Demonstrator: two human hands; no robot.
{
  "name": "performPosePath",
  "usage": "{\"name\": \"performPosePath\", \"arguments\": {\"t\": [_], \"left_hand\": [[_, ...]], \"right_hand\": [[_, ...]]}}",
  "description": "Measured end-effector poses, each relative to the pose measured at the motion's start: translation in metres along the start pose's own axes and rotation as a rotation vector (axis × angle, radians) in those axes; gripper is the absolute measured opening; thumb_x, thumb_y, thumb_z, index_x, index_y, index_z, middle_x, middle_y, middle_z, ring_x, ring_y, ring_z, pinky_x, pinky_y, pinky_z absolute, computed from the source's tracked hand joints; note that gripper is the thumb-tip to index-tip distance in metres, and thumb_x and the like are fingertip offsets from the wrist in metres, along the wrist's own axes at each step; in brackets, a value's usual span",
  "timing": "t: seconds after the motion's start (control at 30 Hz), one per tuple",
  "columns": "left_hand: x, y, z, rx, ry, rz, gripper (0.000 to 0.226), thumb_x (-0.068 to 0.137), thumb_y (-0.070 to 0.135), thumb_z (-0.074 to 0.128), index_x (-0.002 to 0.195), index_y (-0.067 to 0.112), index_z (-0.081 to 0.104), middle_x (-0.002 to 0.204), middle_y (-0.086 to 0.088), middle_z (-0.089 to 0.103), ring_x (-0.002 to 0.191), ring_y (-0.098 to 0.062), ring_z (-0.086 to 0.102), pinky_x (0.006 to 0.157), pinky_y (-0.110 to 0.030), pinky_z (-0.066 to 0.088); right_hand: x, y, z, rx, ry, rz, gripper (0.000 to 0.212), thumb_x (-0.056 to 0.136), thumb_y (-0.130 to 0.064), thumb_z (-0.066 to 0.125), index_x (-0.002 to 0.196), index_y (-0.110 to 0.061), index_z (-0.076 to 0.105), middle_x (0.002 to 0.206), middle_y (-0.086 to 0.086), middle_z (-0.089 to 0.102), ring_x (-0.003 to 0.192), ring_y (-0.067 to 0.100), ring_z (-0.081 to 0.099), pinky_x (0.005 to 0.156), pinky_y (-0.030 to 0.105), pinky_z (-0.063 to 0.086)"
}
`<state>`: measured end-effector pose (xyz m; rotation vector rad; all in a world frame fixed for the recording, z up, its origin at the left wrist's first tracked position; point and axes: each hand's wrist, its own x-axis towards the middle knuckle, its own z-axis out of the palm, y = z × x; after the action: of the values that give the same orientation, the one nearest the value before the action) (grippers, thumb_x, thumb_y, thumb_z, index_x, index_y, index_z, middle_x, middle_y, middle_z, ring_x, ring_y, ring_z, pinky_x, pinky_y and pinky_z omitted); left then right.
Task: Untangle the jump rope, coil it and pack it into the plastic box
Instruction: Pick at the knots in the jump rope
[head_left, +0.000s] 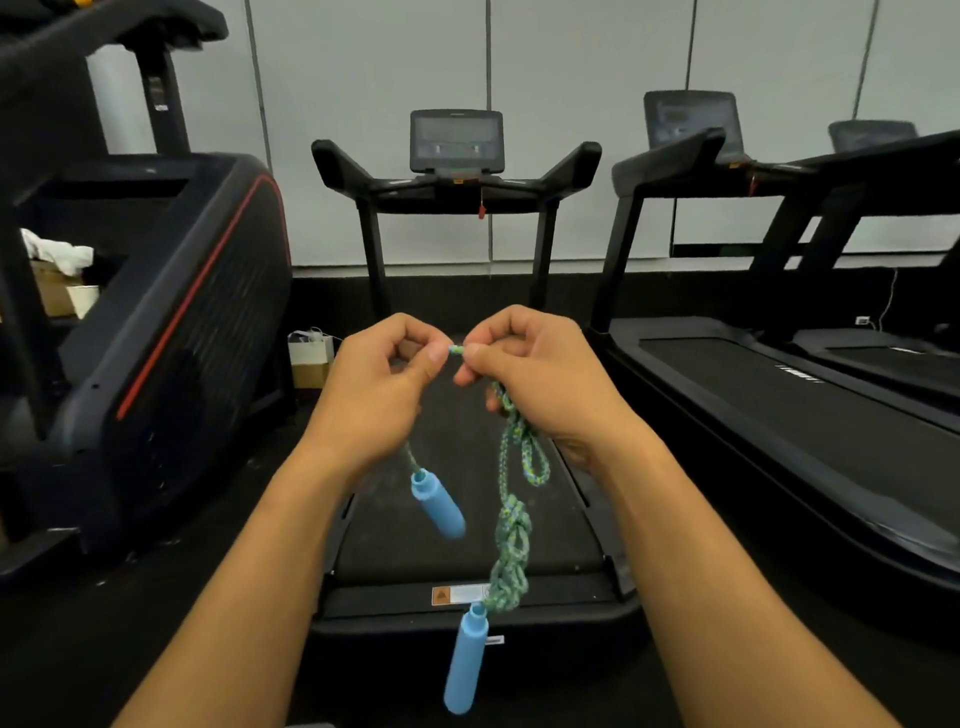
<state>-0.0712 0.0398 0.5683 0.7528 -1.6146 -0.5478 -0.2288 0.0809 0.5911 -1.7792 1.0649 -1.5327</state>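
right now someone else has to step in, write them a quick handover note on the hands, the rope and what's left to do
Left hand: pinches a short stretch of the green-and-white braided jump rope at chest height.
Right hand: pinches the same stretch just beside it; the knotted bulk of the rope hangs below this hand.
Handles: one light blue plastic handle dangles under the left hand, the other blue handle hangs lowest, at the end of the knotted chain.
All of this is held in the air over the black treadmill belt.
Done: nothing finished; the rope is still knotted.
Left: undo the knots, coil, pack. The plastic box is not in view.
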Motion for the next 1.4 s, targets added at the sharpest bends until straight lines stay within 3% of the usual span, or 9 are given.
{"name": "performPosePath", "arguments": {"t": [0.13, 0.23, 0.33, 0.53, 0.7, 0.9, 1.07, 1.27, 1.4], "left_hand": [[-0.003, 0.017, -0.003, -0.055, -0.1, 0.029, 0.003, 0.091, 0.021, 0.069, 0.092, 0.018, 0.07, 0.073, 0.0, 0.07, 0.062, 0.0, 0.059, 0.056, -0.014, 0.042], [-0.003, 0.028, 0.0, 0.023, -0.001, 0.095, 0.003, 0.087, 0.016, 0.074, 0.087, 0.016, 0.071, 0.074, -0.001, 0.074, 0.07, -0.003, 0.069, 0.067, -0.018, 0.049], [0.0, 0.027, -0.001, 0.224, 0.161, 0.137, 0.013, 0.087, 0.017, 0.073, 0.078, 0.024, 0.068, 0.065, 0.014, 0.069, 0.06, 0.006, 0.059, 0.064, -0.017, 0.044], [0.003, 0.021, -0.008, 0.258, 0.26, 0.121, 0.02, 0.089, 0.022, 0.071, 0.073, 0.032, 0.062, 0.063, 0.019, 0.059, 0.057, 0.004, 0.049, 0.059, -0.014, 0.038], [0.004, 0.021, -0.009, 0.216, 0.285, 0.112, 0.017, 0.089, 0.019, 0.07, 0.076, 0.028, 0.064, 0.073, 0.014, 0.065, 0.07, -0.003, 0.056, 0.069, -0.024, 0.046], [0.004, 0.022, -0.013, 0.132, 0.199, 0.051, 0.014, 0.088, 0.023, 0.069, 0.076, 0.029, 0.065, 0.068, 0.01, 0.062, 0.062, -0.012, 0.055, 0.062, -0.039, 0.048], [-0.003, 0.037, -0.012, 0.027, -0.037, -0.041, 0.012, 0.096, 0.01, 0.062, 0.09, 0.018, 0.067, 0.075, 0.002, 0.064, 0.057, -0.01, 0.062, 0.055, -0.027, 0.05], [-0.004, 0.042, -0.019, 0.043, -0.046, -0.002, 0.012, 0.094, 0.011, 0.065, 0.092, 0.021, 0.071, 0.079, 0.002, 0.066, 0.062, -0.012, 0.064, 0.057, -0.028, 0.05], [-0.006, 0.044, -0.022, 0.086, -0.03, 0.004, 0.013, 0.094, 0.012, 0.065, 0.095, 0.022, 0.074, 0.081, 0.001, 0.071, 0.067, -0.01, 0.065, 0.059, -0.026, 0.052]], "right_hand": [[0.003, -0.002, 0.001, 0.042, -0.018, -0.006, 0.006, 0.09, -0.005, 0.065, 0.095, -0.002, 0.064, 0.072, 0.011, 0.073, 0.061, 0.02, 0.059, 0.054, 0.027, 0.049], [0.006, -0.004, 0.0, 0.183, -0.009, 0.034, 0.006, 0.089, -0.001, 0.064, 0.095, 0.001, 0.062, 0.074, 0.014, 0.068, 0.054, 0.01, 0.062, 0.048, 0.022, 0.047], [0.007, -0.004, 0.001, 0.29, -0.068, 0.061, 0.003, 0.091, 0.001, 0.061, 0.093, -0.001, 0.062, 0.082, 0.02, 0.069, 0.066, 0.013, 0.071, 0.054, 0.025, 0.053], [0.006, -0.002, -0.003, 0.411, -0.208, 0.097, 0.01, 0.09, 0.003, 0.056, 0.095, -0.002, 0.063, 0.089, 0.022, 0.072, 0.089, 0.03, 0.07, 0.073, 0.033, 0.057], [0.005, -0.007, -0.004, 0.431, -0.259, 0.103, 0.024, 0.085, 0.014, 0.047, 0.098, 0.0, 0.062, 0.099, 0.029, 0.07, 0.077, 0.025, 0.071, 0.071, 0.03, 0.058], [0.004, -0.009, -0.003, 0.458, -0.225, 0.117, 0.027, 0.084, 0.015, 0.044, 0.098, 0.004, 0.064, 0.092, 0.026, 0.07, 0.069, 0.023, 0.069, 0.064, 0.027, 0.058], [0.006, -0.009, -0.002, 0.481, -0.168, 0.109, 0.024, 0.085, 0.012, 0.049, 0.096, 0.0, 0.066, 0.081, 0.015, 0.069, 0.072, 0.025, 0.065, 0.067, 0.029, 0.058], [0.004, -0.015, -0.002, 0.512, -0.123, 0.117, 0.018, 0.086, 0.011, 0.051, 0.092, -0.003, 0.061, 0.08, 0.02, 0.067, 0.067, 0.027, 0.065, 0.06, 0.03, 0.057], [0.005, -0.015, 0.001, 0.488, -0.137, 0.09, 0.017, 0.086, 0.009, 0.051, 0.093, 0.001, 0.064, 0.08, 0.019, 0.068, 0.069, 0.027, 0.065, 0.064, 0.03, 0.056]]}}
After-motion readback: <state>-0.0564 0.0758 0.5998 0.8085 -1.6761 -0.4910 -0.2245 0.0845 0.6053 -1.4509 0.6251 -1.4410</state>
